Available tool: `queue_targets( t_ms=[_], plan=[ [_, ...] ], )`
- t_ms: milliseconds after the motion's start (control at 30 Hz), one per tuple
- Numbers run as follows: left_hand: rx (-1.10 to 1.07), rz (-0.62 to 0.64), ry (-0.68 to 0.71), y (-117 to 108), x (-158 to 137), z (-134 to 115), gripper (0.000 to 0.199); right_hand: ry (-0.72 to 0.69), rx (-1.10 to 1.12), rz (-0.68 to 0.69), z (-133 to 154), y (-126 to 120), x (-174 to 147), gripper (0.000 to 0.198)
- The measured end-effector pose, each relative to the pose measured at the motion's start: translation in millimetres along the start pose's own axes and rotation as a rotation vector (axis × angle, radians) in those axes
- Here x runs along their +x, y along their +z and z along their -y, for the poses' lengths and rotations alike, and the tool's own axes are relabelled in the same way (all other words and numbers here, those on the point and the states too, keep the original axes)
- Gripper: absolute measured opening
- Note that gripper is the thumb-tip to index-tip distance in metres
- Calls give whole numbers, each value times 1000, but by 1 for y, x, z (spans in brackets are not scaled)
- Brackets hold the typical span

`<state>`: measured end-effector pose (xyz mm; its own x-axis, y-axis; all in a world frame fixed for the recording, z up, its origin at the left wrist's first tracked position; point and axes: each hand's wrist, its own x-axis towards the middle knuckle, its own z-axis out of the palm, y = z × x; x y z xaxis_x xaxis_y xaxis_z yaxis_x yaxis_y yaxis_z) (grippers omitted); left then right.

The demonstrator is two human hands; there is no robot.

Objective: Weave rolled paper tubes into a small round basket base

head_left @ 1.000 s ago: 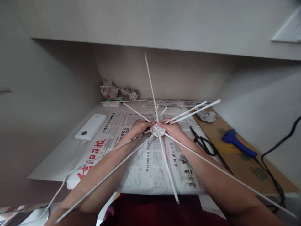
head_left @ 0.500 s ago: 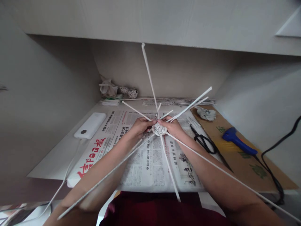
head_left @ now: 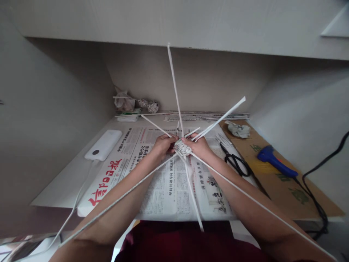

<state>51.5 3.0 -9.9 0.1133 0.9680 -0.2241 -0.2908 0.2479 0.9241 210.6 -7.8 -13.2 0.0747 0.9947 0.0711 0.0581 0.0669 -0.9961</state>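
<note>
A small round weave of rolled paper strips point(head_left: 183, 148) is held up over the newspaper point(head_left: 163, 193). Long white paper rods point(head_left: 174, 80) stick out from it on several sides, and two of them run back along my forearms. My left hand point(head_left: 164, 144) pinches the weave's left edge, thumb on top and fingers curled beneath. From the right, my right hand point(head_left: 200, 145) grips the opposite edge, its thumb pressed near the base of the upright rod. My fingertips under the weave are partly hidden.
Black scissors point(head_left: 236, 163) and a blue glue gun point(head_left: 276, 162) with a black cord lie to the right, the gun on cardboard point(head_left: 272, 189). Crumpled paper point(head_left: 238, 129) sits behind. A white power bank point(head_left: 103, 145) is at left. Paper rods point(head_left: 207, 116) line the back wall.
The weave has tilted and shifted slightly left in my hands. A short rod behind it now points more upright, and the two right-hand rods have drawn closer together. Both hands keep their hold.
</note>
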Motion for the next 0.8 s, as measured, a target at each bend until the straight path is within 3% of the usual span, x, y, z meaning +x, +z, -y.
queue_targets(
  t_ms=[167, 500, 700, 800],
  plan=[
    [12, -36, -22, 5, -3, 0, 20, -5, -17, 10, 1, 0, -1, 27],
    [-15, 36, 62, 2, 6, 8, 30, -45, -70, 18, 4, 0, -2, 24],
    [10, -17, -3, 4, 0, 2, 30, -57, -129, 1, 3, -2, 0, 22],
    [-4, 37, -26, 1, -2, -2, 30, -48, -144, -3, 1, -3, 2, 21]
  ],
)
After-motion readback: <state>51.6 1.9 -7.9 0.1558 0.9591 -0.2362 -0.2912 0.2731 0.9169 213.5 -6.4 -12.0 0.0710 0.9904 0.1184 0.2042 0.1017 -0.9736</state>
